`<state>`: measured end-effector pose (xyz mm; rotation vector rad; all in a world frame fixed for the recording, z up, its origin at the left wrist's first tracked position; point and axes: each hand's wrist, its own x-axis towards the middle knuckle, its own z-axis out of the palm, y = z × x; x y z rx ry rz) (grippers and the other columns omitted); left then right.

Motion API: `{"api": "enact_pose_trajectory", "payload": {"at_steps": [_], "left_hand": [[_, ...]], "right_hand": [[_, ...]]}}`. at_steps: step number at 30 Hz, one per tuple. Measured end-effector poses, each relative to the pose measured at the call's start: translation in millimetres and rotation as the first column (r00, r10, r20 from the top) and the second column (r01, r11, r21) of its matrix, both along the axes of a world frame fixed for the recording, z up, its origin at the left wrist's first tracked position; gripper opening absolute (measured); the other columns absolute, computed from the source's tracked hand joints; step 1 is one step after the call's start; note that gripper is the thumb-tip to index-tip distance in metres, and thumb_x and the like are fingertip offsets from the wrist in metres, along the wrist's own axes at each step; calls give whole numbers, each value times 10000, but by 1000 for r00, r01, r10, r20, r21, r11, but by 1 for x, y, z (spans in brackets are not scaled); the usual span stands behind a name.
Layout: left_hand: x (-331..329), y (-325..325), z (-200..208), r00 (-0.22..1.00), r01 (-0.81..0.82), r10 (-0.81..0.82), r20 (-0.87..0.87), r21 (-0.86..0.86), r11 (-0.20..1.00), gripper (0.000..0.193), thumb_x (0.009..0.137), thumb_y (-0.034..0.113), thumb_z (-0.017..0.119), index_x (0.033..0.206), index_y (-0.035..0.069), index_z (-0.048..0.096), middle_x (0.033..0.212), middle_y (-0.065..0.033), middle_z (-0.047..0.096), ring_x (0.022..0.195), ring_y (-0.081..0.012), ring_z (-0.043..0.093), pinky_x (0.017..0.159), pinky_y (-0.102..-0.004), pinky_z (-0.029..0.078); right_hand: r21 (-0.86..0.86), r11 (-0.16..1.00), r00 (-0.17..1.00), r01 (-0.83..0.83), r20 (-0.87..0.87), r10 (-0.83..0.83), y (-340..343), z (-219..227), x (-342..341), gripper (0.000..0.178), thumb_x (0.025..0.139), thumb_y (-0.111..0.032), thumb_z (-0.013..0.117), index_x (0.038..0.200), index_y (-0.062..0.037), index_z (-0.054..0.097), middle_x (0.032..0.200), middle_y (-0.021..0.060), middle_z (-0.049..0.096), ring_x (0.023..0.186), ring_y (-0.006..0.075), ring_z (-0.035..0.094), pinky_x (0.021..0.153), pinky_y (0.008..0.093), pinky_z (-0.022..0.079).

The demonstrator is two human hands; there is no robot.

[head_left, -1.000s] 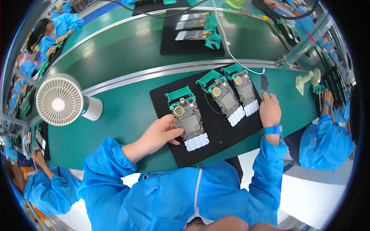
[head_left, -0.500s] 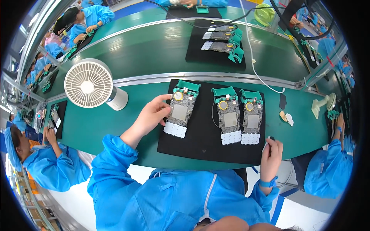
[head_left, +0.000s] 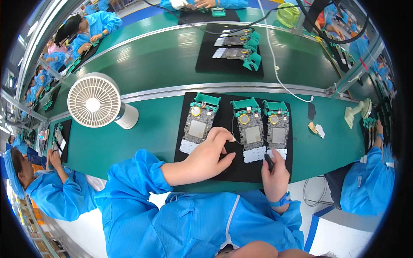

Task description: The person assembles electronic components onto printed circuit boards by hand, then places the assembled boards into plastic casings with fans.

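Observation:
Three circuit boards lie side by side on a black mat (head_left: 223, 165), each with a green plastic frame at its far end and a white strip at its near end. My left hand (head_left: 204, 155) reaches between the left board (head_left: 198, 124) and the middle board (head_left: 251, 131). Its thumb and forefinger are apart and hold nothing, with the fingertips close to a thin cable at the middle board's left edge. My right hand (head_left: 276, 178) is closed round a small black tool (head_left: 268, 161), mostly hidden by the fingers, near the bottom of the right board (head_left: 278, 129).
A white fan (head_left: 97, 101) stands on the green bench at left. To the right lie a black flat piece (head_left: 311, 111), small scraps (head_left: 317, 130) and a pale stand (head_left: 356, 114). Past the metal rail, another mat (head_left: 206, 60) carries more boards. Co-workers sit on both sides.
My left hand has let go of the left board and moved right, toward the middle one. My right hand has come left with its tool, over the mat's near edge.

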<state>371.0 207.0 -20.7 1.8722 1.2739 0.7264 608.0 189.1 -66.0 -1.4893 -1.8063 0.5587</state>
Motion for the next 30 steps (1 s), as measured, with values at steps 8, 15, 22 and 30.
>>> {"api": "enact_pose_trajectory", "payload": {"at_steps": [8,15,22,30], "left_hand": [[14,22,-8,972,81,37,234,-476,876,358,917,151,603,1171,25,384,884,-82,596,606,-128,614,502,-267,487],[6,15,-10,990,44,-69,-119,-204,978,274,873,176,639,1063,40,496,833,-98,640,639,-248,644,545,-366,502],[0,16,-31,991,64,-44,-126,156,986,167,837,152,698,901,50,582,774,-94,612,608,-244,627,526,-346,493],[-1,13,-35,995,65,-53,-81,141,988,143,857,163,649,907,68,555,816,-99,614,660,-301,627,545,-390,497]], "right_hand": [[246,969,968,-3,243,-59,3,-1,-2,210,823,-31,661,1021,-50,596,817,117,585,625,308,616,521,368,500],[54,989,977,-134,-161,141,0,4,-6,302,824,-10,653,1102,0,537,873,152,626,675,283,650,582,316,511],[-13,989,977,-146,-160,142,12,-8,-29,368,820,-19,652,1156,-1,503,854,162,623,663,303,650,567,343,511],[199,966,985,-166,-7,171,11,-15,-32,349,785,1,665,1097,-9,510,722,128,555,548,304,591,459,386,458]]}}
